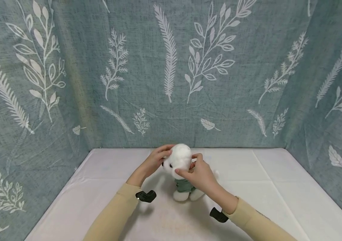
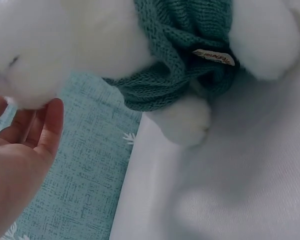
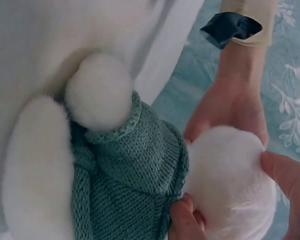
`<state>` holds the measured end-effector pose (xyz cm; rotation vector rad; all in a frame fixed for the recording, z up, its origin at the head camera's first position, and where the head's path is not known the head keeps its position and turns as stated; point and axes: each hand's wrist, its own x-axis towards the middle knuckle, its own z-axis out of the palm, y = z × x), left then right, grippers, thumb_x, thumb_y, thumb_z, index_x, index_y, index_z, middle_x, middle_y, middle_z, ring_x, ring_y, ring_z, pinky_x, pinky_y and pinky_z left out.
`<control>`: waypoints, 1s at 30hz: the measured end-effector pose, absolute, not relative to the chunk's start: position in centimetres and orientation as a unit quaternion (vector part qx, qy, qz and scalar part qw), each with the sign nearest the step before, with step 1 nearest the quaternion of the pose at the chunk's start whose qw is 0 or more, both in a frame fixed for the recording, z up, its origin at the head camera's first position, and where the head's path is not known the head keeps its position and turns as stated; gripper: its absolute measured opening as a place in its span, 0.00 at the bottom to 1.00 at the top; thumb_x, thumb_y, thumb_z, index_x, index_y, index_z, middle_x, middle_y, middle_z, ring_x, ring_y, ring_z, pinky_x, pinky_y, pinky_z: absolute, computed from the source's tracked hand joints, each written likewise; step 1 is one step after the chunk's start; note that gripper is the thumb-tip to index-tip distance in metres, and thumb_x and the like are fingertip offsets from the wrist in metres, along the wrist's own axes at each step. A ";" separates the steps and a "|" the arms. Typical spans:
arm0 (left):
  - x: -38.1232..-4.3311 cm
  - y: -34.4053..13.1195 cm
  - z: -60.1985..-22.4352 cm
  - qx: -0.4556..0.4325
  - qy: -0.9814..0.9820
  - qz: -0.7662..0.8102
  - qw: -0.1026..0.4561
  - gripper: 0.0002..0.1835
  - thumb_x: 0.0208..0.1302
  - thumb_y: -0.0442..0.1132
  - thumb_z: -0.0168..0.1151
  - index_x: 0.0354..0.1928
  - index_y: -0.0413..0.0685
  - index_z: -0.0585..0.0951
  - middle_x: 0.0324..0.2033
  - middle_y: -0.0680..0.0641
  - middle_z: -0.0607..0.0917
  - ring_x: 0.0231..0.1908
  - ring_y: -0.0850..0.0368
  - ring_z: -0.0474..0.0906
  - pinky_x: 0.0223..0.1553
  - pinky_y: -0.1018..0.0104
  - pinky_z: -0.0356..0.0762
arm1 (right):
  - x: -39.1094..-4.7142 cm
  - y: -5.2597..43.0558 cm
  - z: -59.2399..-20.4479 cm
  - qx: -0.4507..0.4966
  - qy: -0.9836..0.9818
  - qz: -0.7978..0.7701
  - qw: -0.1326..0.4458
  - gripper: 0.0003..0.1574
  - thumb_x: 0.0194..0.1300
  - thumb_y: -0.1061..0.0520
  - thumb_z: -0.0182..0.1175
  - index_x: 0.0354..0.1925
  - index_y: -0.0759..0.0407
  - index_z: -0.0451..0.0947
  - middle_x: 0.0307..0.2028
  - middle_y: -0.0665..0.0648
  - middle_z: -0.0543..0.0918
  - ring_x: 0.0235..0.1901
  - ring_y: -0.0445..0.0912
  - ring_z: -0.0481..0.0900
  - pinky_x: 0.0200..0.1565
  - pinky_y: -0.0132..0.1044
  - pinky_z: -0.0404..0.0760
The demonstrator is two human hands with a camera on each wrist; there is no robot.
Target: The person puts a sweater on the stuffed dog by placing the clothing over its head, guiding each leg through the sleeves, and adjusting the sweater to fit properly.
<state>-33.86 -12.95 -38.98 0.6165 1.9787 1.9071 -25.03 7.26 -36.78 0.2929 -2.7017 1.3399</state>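
A white plush toy [image 1: 181,157] in a green knitted sweater [image 3: 135,160] is on the white table, its head turned to the left side. My left hand [image 1: 154,160] holds the face side of the head; the left wrist view shows its bent fingers [image 2: 50,125] against the muzzle. From the other side my right hand [image 1: 199,172] grips the head, thumb on the cheek. In the right wrist view its thumb [image 3: 285,170] presses the white fur while other fingers touch the sweater's collar. A small label [image 2: 215,56] shows on the sweater. The toy's legs [image 1: 181,195] point toward the front.
The white tabletop [image 1: 249,187] has fold creases and spreads around the toy. Blue-grey cloth [image 1: 146,83] with white leaf prints hangs behind and at both sides. Black wrist-worn devices [image 1: 146,196] are at both sleeve cuffs.
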 end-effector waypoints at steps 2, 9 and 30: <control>-33.7 -13.1 -39.0 0.215 0.696 0.666 0.162 0.25 0.72 0.45 0.49 0.67 0.46 0.66 0.65 0.44 0.67 0.64 0.49 0.64 0.66 0.51 0.59 | -25.0 7.4 -36.7 0.090 -0.892 0.439 0.056 0.47 0.53 0.38 0.69 0.57 0.65 0.62 0.34 0.56 0.81 0.27 0.42 0.78 0.27 0.33 0.77; -33.1 -13.5 -39.3 0.217 0.714 0.656 0.116 0.19 0.68 0.41 0.54 0.58 0.41 0.73 0.49 0.49 0.77 0.50 0.56 0.72 0.56 0.57 0.66 | -25.1 8.4 -36.6 0.052 -0.887 0.459 0.022 0.41 0.53 0.42 0.70 0.56 0.61 0.67 0.44 0.59 0.81 0.40 0.47 0.81 0.37 0.39 0.81; -30.4 -12.4 -38.4 0.238 0.761 0.600 0.068 0.24 0.59 0.37 0.66 0.58 0.43 0.75 0.53 0.40 0.78 0.50 0.45 0.76 0.46 0.60 0.79 | -26.9 14.5 -37.4 0.117 -0.854 0.507 -0.031 0.28 0.64 0.51 0.62 0.59 0.60 0.73 0.55 0.63 0.78 0.54 0.57 0.77 0.51 0.47 0.79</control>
